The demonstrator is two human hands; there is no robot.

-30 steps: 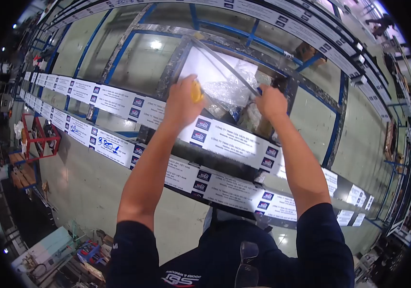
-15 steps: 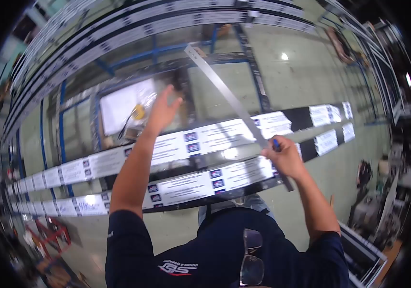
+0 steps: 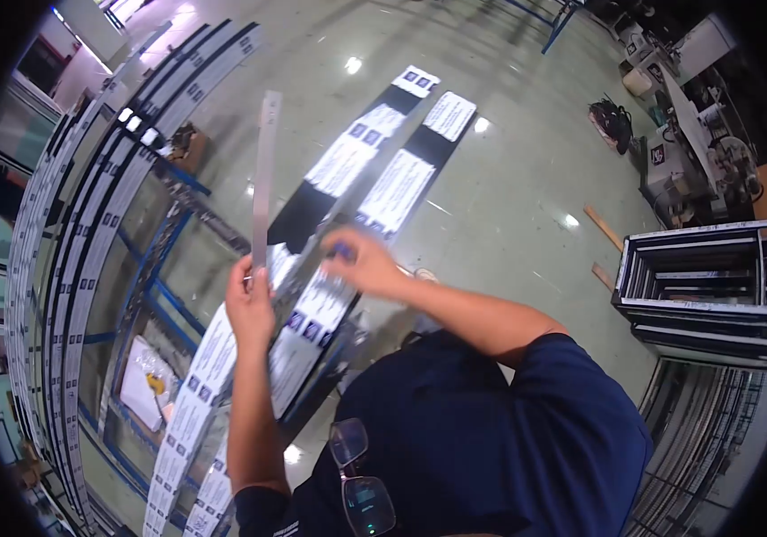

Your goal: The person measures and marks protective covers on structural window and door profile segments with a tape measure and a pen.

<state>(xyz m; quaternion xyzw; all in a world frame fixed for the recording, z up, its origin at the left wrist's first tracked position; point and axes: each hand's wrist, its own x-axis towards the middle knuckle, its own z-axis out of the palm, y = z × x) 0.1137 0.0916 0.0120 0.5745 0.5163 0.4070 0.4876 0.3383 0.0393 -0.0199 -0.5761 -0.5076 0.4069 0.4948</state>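
Note:
A long flat metal ruler (image 3: 263, 170) stands out from my left hand (image 3: 249, 295), whose fingers are wrapped round its lower end. My right hand (image 3: 356, 261) is closed on a small blue object (image 3: 343, 251), perhaps a pen, over the nearer profile. Two long profiles lie side by side below my hands. The farther profile (image 3: 338, 166) and the nearer profile (image 3: 397, 192) are black, with white printed film over much of their length. My right fingers are partly blurred.
At the left, more long film-covered profiles (image 3: 88, 242) rest on a blue metal frame (image 3: 146, 255). White paper and a yellow item (image 3: 156, 385) lie on the frame. Stacked rectangular frames (image 3: 701, 313) stand at the right, near two wooden strips and machinery (image 3: 683, 166).
The view has turned towards the profiles' far ends. The ruler has passed from my right hand to my left. The blue object is still in my right hand.

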